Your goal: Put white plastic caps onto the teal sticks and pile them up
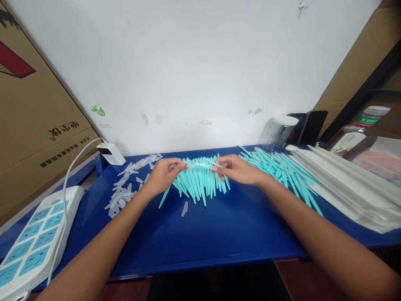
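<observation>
My left hand (166,172) pinches a small translucent white cap (190,165) between thumb and fingers. Opposite it, my right hand (237,168) is closed on a slim turquoise plastic stick (203,165), whose end meets the cap; how far it sits inside I cannot tell. Under both hands a row of similar turquoise sticks (196,184) lies side by side on the blue table (200,242). One loose translucent cap (184,209) rests in front of that row. More caps (120,196) are scattered left of my left hand.
A heap of turquoise sticks (282,169) lies at the right, beside white plastic packaging (347,188). Behind stand a clear jar (278,131), a dark phone (313,127) and a bottle (354,133). On the left are a power strip (70,200) and a white charger (111,153) with cable.
</observation>
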A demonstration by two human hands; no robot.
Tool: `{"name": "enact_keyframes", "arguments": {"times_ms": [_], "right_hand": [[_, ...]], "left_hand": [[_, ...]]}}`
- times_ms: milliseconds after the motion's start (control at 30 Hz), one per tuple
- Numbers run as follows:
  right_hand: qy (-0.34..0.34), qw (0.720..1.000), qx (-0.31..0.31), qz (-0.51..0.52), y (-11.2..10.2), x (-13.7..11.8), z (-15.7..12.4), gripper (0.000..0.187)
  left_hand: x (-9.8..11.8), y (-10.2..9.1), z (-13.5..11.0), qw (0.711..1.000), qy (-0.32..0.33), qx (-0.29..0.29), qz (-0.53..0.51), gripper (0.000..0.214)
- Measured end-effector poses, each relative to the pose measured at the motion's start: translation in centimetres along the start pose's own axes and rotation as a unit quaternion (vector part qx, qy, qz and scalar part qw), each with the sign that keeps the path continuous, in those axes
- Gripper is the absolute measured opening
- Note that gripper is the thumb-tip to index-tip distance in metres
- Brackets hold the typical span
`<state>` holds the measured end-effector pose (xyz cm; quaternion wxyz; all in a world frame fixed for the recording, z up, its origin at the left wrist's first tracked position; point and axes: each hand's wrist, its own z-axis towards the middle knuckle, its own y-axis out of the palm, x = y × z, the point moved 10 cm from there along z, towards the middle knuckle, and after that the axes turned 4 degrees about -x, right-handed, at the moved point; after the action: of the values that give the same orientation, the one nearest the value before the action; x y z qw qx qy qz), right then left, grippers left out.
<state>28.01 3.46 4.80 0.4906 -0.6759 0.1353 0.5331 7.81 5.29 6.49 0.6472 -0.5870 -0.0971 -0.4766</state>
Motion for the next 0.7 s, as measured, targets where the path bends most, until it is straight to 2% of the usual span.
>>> {"name": "enact_keyframes", "arguments": {"times_ms": [167, 367, 700], "right_hand": [[-0.017, 1.000, -0.013, -0.005, 0.5, -0.2, 0.2, 0.036], [-0.028, 0.999, -0.018, 0.002, 1.6, -0.9, 0.2, 0.038], [-0.032, 0.999, -0.005, 0.011, 1.6, -1.0, 0.2, 0.039]], "left_hand": [[0.4, 0.1, -0.1, 1.000, 0.004, 0.004, -0.008, 0.044], [1.2, 1.5, -0.4, 0.999, -0.005, -0.011, -0.032, 0.042], [1.5, 1.9, -0.6, 0.995, -0.007, -0.016, -0.093, 0.040]]}}
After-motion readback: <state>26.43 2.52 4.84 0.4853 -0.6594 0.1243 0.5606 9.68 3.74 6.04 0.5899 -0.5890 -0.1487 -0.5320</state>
